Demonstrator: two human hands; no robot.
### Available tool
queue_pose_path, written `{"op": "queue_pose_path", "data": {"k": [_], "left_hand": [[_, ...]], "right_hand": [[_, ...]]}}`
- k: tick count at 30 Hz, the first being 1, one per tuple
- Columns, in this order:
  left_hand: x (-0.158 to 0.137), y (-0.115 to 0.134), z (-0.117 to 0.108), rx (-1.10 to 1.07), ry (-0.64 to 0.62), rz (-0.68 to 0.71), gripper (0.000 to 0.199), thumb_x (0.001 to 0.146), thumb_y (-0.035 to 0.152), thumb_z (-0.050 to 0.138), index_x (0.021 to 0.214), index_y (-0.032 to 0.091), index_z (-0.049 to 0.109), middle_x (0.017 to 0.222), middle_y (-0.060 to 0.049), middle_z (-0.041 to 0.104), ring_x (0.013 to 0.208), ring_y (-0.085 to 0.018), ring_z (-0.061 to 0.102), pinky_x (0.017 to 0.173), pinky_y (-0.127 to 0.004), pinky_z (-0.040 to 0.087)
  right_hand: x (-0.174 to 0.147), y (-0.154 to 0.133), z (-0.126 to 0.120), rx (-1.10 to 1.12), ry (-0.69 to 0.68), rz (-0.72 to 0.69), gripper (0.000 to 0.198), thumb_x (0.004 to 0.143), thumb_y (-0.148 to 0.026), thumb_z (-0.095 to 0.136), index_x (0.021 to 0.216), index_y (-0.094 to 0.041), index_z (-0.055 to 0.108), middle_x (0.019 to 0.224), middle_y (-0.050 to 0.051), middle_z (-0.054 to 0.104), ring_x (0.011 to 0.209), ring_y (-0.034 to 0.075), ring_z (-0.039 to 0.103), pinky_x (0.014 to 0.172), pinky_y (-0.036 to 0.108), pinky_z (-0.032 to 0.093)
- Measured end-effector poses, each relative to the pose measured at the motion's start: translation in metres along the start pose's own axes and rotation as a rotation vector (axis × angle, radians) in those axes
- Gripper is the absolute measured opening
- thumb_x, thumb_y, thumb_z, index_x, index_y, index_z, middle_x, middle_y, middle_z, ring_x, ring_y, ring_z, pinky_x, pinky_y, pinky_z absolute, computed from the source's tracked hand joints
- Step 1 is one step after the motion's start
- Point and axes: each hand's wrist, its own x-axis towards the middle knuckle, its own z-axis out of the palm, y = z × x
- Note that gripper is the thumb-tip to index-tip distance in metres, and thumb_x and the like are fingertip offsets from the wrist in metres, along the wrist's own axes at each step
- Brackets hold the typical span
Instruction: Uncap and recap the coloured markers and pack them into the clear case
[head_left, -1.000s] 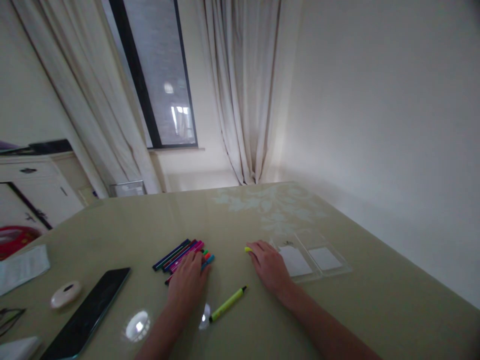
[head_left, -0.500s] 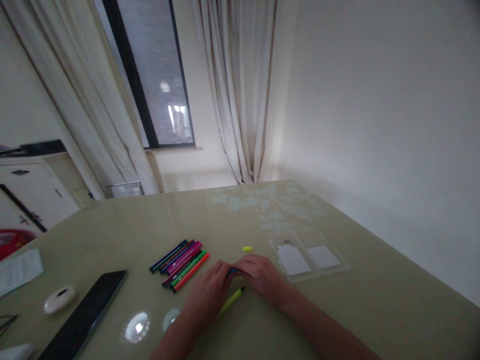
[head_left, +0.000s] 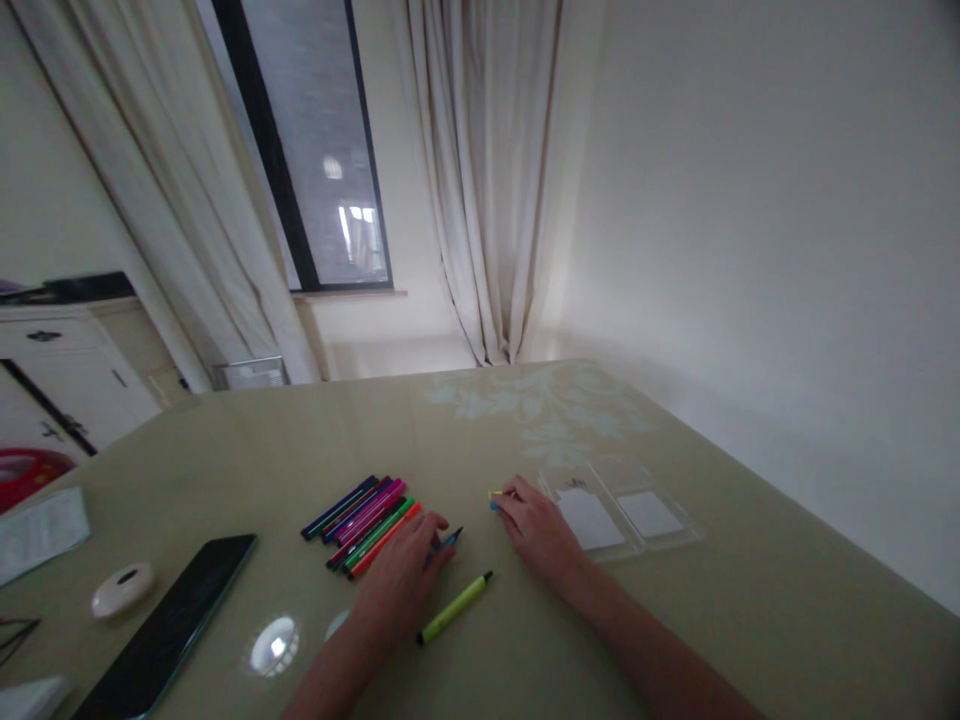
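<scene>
Left hand (head_left: 401, 570) and right hand (head_left: 538, 522) have parted, one pinching a slim uncapped blue marker (head_left: 454, 537), the other a small blue cap (head_left: 493, 506); uncapping seems done, setting down calls for release.

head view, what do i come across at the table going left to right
White sheet → black flat device → row of coloured pens → yellow-green pen → right hand → clear two-part case

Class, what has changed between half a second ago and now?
The left hand moved slightly left, holding the blue pen, now uncapped; the right hand parted from it, rightward and forward, bringing the blue cap beside the yellow cap. The yellow pen and phone stayed put.
</scene>
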Motion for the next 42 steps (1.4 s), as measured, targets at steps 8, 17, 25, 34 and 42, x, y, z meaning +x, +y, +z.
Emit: {"op": "queue_pose_path", "data": {"k": [8,17,25,34,42], "left_hand": [[0.0,0.017,-0.014,-0.121,-0.151,0.049,0.023,0.097,0.037,0.054,0.094,0.022,0.071,0.093,-0.004,0.072,0.089,-0.021,0.065,0.08,-0.031,0.048],[0.0,-0.021,-0.026,0.367,0.192,-0.209,0.02,0.1,0.03,0.047,0.103,0.021,0.064,0.112,-0.01,0.068,0.107,-0.027,0.063,0.093,-0.04,0.049],[0.004,0.009,-0.004,0.143,0.087,0.091,0.018,0.104,0.028,0.044,0.095,0.022,0.059,0.1,-0.008,0.069,0.095,-0.025,0.063,0.087,-0.038,0.05],[-0.009,0.029,0.007,0.088,0.02,0.125,0.022,0.105,0.044,0.045,0.102,0.024,0.054,0.098,-0.006,0.07,0.091,-0.024,0.07,0.076,-0.032,0.049],[-0.003,0.026,-0.017,0.265,0.055,-0.163,0.04,0.1,0.062,0.046,0.106,0.024,0.057,0.093,-0.006,0.074,0.088,-0.029,0.073,0.07,-0.034,0.047]], "right_hand": [[-0.001,-0.003,0.003,-0.102,-0.055,0.038,0.026,0.102,-0.015,0.048,0.11,-0.019,0.073,0.108,0.01,0.073,0.105,0.023,0.065,0.091,0.031,0.047],[0.006,0.005,0.007,-0.048,0.033,0.082,0.018,0.101,-0.016,0.055,0.108,-0.02,0.071,0.11,0.008,0.07,0.099,0.022,0.068,0.086,0.031,0.052],[-0.008,-0.013,0.0,0.193,0.024,-0.247,0.032,0.105,-0.036,0.057,0.132,-0.022,0.065,0.117,0.008,0.071,0.108,0.021,0.066,0.095,0.031,0.051],[-0.011,-0.01,0.007,0.18,0.032,-0.458,0.024,0.106,-0.03,0.055,0.118,-0.022,0.075,0.101,0.006,0.079,0.095,0.018,0.071,0.087,0.028,0.051],[-0.008,-0.005,0.003,0.268,0.184,-0.392,0.029,0.107,-0.036,0.052,0.116,-0.025,0.077,0.102,0.006,0.079,0.095,0.019,0.071,0.089,0.031,0.053]]}}
